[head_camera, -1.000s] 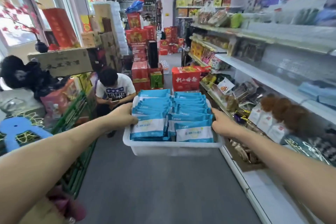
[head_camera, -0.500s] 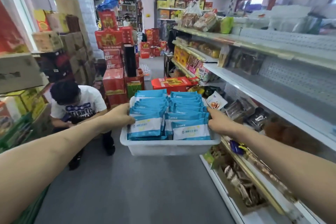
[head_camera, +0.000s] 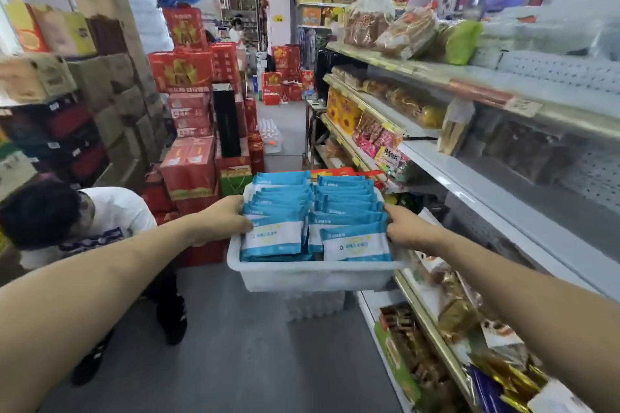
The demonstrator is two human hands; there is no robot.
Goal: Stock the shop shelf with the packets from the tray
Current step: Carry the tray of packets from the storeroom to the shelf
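i've got the white tray [head_camera: 315, 277] held out in front of me over the aisle floor, left hand [head_camera: 223, 220] clamped on its left rim, right hand [head_camera: 404, 230] clamped on the right rim, fingers curled over the edges. the blue and white packets [head_camera: 313, 218] stand in two full rows inside, none out yet. the shop shelf [head_camera: 503, 198] runs along my right, and its grey middle board looks mostly bare, though motion blur there makes me unsure. to do this carry well i'd keep the tray level so the rows don't topple, steer wide of the crouching person [head_camera: 84, 221] on my left, and rest the tray somewhere steady before freeing a hand.
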